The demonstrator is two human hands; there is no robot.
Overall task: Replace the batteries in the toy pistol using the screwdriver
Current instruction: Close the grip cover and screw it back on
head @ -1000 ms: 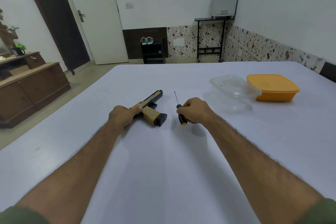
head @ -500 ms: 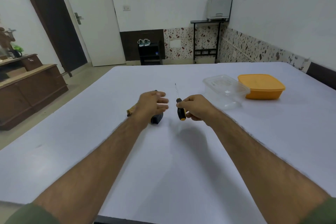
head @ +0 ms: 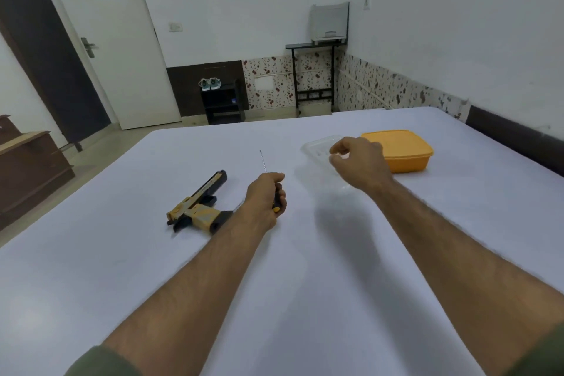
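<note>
The yellow-and-black toy pistol (head: 197, 207) lies on the white table (head: 305, 268), left of centre, with nobody touching it. Just right of it, my left hand (head: 267, 201) is closed around the black-and-yellow handle of the screwdriver (head: 263, 163), whose thin shaft points away from me. My right hand (head: 358, 163) hovers above the clear plastic container (head: 317, 149), fingers curled and apart, holding nothing.
An orange lidded box (head: 403, 151) sits right behind the clear container. A wooden cabinet (head: 27, 171) stands off the table's left side. The table's far edge runs behind the boxes, with a door and shelves beyond.
My left hand let go of the pistol and took the screwdriver from my right hand. My right hand moved right and up over the clear container.
</note>
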